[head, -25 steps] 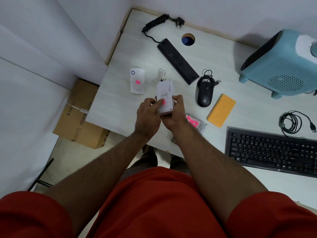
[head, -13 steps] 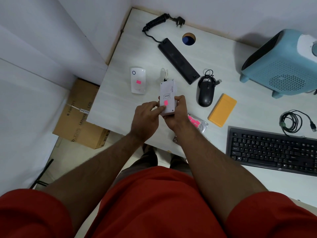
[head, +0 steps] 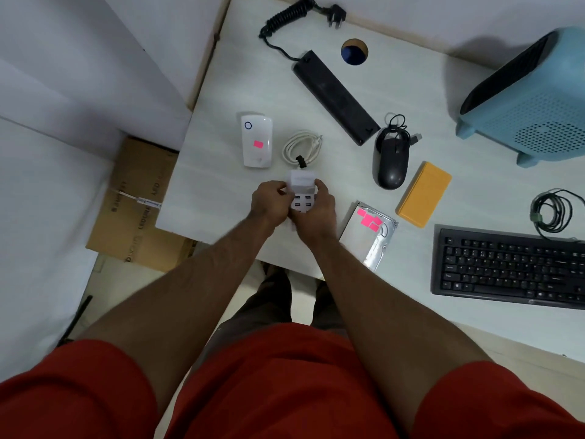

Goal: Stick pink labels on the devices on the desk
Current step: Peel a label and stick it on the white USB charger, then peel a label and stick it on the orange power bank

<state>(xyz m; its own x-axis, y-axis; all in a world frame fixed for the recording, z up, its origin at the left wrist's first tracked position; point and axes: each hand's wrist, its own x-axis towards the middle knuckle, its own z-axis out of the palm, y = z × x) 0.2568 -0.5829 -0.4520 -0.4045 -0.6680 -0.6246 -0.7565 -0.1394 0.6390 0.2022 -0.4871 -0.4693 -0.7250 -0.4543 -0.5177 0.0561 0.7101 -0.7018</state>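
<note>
White desk (head: 240,74) underfoot-close: both hands, left hand (head: 269,202) and right hand (head: 316,210), grip the white multi-port USB charger (head: 302,191), tilted up (probably for inspection).

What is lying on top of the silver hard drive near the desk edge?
On the hard drive lies a white sheet carrying several pink labels. The sheet covers much of the drive's top, so that part cannot be seen.

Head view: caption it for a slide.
Both hands, left hand and right hand, hold a white USB charger above the desk.
</note>
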